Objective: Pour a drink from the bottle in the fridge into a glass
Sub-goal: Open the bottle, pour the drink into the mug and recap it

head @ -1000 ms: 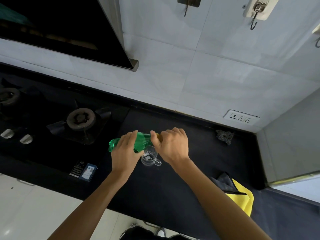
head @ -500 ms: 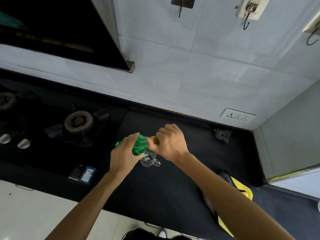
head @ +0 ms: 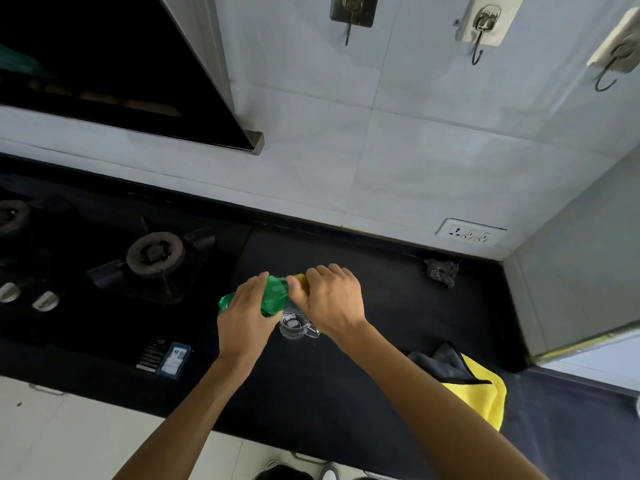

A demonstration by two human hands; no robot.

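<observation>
A green plastic bottle (head: 275, 295) lies tilted in the air over the black counter (head: 346, 375), its neck pointing right. My left hand (head: 242, 317) is wrapped around the bottle's body. My right hand (head: 329, 299) is closed over the yellow cap (head: 300, 279) at the neck. A small clear glass mug (head: 294, 324) with a handle stands on the counter just below the two hands, partly hidden by them. It looks empty.
A gas hob with a burner (head: 156, 252) and knobs (head: 45, 301) lies to the left. A yellow and grey cloth (head: 474, 386) sits at the right front. A dark scrubber (head: 441, 270) rests near the back wall, below a socket (head: 471, 233). Hooks (head: 478, 57) hang above.
The bottle has swung so less of its body shows past my left hand. Both hands stay on the bottle and cap over the mug.
</observation>
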